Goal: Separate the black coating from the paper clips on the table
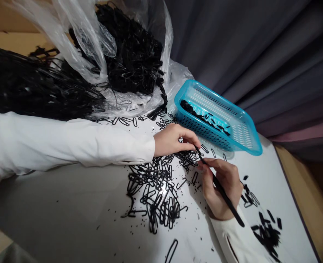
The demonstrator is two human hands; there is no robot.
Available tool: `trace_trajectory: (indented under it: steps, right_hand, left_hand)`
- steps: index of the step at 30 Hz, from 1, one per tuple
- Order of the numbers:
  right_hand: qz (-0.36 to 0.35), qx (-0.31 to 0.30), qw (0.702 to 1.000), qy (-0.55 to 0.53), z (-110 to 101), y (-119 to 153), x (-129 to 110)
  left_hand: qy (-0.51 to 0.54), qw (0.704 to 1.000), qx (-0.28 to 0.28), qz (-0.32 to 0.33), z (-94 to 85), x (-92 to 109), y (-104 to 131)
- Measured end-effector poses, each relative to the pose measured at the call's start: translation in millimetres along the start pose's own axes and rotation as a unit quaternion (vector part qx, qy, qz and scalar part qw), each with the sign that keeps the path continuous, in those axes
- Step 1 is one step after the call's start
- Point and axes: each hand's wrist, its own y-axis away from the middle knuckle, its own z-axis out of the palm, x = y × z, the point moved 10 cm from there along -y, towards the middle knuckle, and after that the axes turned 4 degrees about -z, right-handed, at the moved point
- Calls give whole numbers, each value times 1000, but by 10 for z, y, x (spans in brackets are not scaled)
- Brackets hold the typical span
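Note:
My right hand (223, 188) is closed around a slim black tool (223, 195), pen-like, whose exact kind I cannot make out. Its narrow end points up and left to the fingertips of my left hand (175, 140). Thumb and finger of the left hand are pinched together there; whatever lies between them is too small to name. Below both hands, a loose heap of black, paperclip-shaped loops (161, 179) covers part of the white table (76, 204). Small black specks are scattered around the heap.
Beyond my hands stands a blue perforated basket (249, 148) with black scraps inside. A clear plastic bag (95, 69) of tangled black pieces (134, 51) is at the back, with another dark mass (27, 84) left. Black offcuts (268, 233) lie at right, near a grey curtain (218, 36).

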Motion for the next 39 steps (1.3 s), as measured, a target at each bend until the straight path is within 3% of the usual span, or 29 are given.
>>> trace_trajectory:
  steps: [7,15,24,39]
  right_hand:
    - [-42,-34,998,37,48,-36,-140]
    - [-25,37,999,32,-52,5,-99]
    - [-62,13,995,75,-34,-79,-223]
    - [-53,28,993,105,-63,-79,-203]
  left_hand:
    - [-24,1000,21,-1,-37,-39,-27]
    - [-77,996,38,17,-46,3,-8]
    - [-113,991,64,23,-72,34,6]
    - [-103,990,80,46,-109,108,29]
